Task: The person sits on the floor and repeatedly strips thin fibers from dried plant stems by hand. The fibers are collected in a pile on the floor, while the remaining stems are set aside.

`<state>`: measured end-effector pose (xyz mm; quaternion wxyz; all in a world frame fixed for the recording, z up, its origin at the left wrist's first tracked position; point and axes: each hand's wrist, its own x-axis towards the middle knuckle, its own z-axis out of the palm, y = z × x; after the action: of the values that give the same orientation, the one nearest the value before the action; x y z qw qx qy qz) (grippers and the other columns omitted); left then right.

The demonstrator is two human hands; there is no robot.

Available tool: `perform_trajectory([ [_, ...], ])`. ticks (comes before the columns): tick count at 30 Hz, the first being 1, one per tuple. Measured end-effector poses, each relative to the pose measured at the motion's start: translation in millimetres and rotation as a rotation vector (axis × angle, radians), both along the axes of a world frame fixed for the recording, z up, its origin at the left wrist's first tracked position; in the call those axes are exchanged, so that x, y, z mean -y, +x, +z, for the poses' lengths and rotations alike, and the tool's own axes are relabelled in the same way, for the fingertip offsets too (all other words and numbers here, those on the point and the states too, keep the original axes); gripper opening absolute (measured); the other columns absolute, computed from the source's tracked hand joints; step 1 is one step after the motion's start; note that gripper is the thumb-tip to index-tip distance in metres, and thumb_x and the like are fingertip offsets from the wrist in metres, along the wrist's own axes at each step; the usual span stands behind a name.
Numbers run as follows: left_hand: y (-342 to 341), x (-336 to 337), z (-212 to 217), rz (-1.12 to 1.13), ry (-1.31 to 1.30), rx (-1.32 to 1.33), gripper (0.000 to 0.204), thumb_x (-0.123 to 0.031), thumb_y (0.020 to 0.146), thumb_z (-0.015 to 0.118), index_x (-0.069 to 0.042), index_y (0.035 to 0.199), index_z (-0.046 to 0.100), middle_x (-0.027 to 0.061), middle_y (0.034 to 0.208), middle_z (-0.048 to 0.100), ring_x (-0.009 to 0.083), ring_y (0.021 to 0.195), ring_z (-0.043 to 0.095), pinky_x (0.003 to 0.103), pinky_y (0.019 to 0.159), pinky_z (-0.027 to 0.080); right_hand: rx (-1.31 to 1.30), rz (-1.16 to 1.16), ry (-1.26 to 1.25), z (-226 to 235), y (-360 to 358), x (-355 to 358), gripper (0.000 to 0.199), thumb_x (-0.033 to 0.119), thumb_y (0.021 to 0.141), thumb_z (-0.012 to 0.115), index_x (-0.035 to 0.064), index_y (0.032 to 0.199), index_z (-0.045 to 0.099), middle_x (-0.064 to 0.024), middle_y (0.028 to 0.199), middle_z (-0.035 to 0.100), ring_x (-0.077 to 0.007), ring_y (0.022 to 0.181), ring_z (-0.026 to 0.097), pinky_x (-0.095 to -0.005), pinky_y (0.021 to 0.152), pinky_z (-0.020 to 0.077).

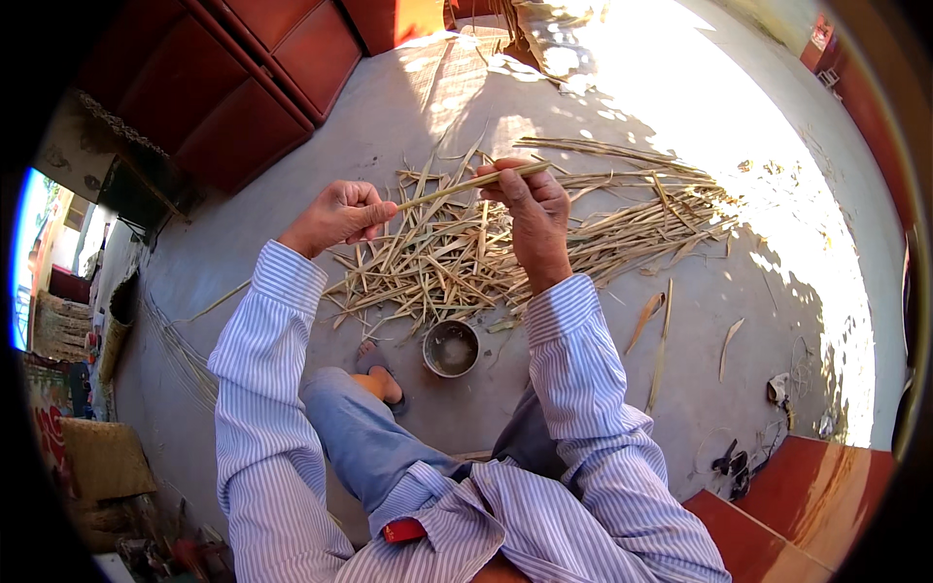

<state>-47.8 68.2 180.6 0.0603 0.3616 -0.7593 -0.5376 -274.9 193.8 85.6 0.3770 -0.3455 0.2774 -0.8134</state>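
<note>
Strip (pixel 442 193) between outstretched left grip (pixel 342 216) and right grip (pixel 535 206)

Tan strip (pixel 444 193) in two-handed grip (pixel 342 215)

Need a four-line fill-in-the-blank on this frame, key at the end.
1. From left hand to right hand, the long, thin, straw-coloured strip slopes ____ (up/down) in the picture.
2. The loose pile of dry, straw-coloured pieces lies on the grey ____.
3. The round, metallic-looking bowl stands ____ (left/right) of the sandalled foot.
4. The blue-and-white shirt is patterned with ____.

Missing: up; floor; right; stripes.
</note>
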Motion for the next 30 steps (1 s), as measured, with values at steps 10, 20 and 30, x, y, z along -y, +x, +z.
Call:
perform_trajectory([
  [10,-19,-62,49,-0.201,-0.494,0.125,0.039,-0.041,0.085,0.070,-0.003,0.075,0.065,0.0024,0.062,0.062,0.0122,0.059,0.056,0.032,0.057,0.044,0.418,-0.263,0.312,-64,-81,10,0.022,0.018,0.094,0.063,-0.0004,0.106,0.059,-0.0147,0.100,0.069,-0.0211,0.091,0.069,-0.0233,0.067,0.0569],
  [20,177,-60,-69,-0.057,-0.666,0.283,0.035,-0.045,0.086,0.065,-0.012,0.076,0.058,0.0035,0.070,0.062,0.0238,0.068,0.059,0.039,0.067,0.041,0.267,-0.066,0.506,-70,-46,14,0.029,0.021,0.093,0.065,0.0003,0.114,0.061,-0.0084,0.106,0.067,-0.0204,0.099,0.067,-0.0218,0.074,0.0535],
  [30,388,-165,-192,-0.162,-0.666,0.610,0.041,-0.052,0.091,0.050,-0.012,0.085,0.060,0.0064,0.082,0.063,0.0261,0.084,0.060,0.041,0.076,0.040,0.137,-0.046,0.533,-58,-33,11,0.026,0.018,0.094,0.064,0.0004,0.112,0.061,-0.0082,0.099,0.068,-0.0170,0.091,0.068,-0.0216,0.067,0.0539],
])
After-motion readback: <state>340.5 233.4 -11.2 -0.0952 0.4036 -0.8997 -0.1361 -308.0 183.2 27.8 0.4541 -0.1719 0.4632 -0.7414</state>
